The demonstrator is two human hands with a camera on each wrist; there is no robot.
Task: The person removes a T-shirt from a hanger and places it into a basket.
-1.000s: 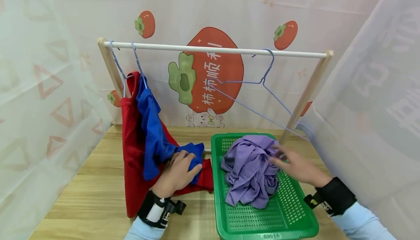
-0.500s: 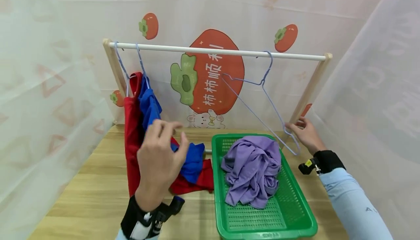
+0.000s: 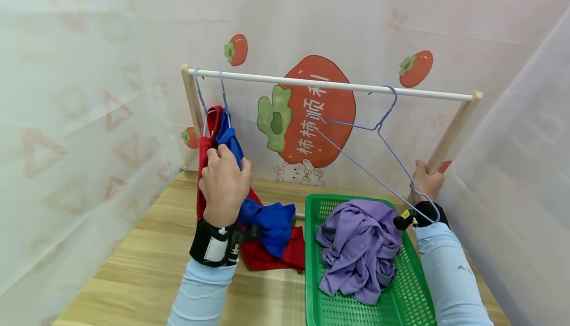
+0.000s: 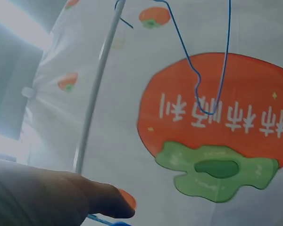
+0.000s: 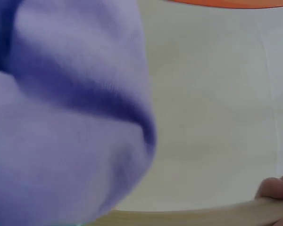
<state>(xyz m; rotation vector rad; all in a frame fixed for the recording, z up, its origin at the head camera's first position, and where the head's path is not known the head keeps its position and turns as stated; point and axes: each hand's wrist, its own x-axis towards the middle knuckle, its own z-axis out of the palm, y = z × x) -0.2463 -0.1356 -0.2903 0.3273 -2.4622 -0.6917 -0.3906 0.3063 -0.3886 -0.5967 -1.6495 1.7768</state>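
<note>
My right hand (image 3: 427, 182) grips the lower part of the right wooden post (image 3: 451, 135) of a clothes rack. In the right wrist view, bent fingers (image 5: 275, 188) lie over that post. My left hand (image 3: 224, 185) is raised in front of a red garment (image 3: 207, 153) and a blue garment (image 3: 231, 140), its fingers loosely bent; I see nothing held. Its thumb (image 4: 108, 197) shows in the left wrist view. Both garments hang from blue hangers at the rack's left end, and their lower parts lie on the table. A bare blue hanger (image 3: 378, 128) hangs on the right, passing in front of my right wrist.
A green basket (image 3: 313, 266) holds a crumpled purple cloth (image 3: 360, 247), which also fills the left of the right wrist view. The white rail (image 3: 285, 79) spans the rack above the wooden table (image 3: 133, 271). A printed curtain (image 3: 156, 29) surrounds it.
My right hand has moved from above the basket to the right post and taken hold of it. My left hand has left the blue garment's lower end and risen. The whole view has shifted.
</note>
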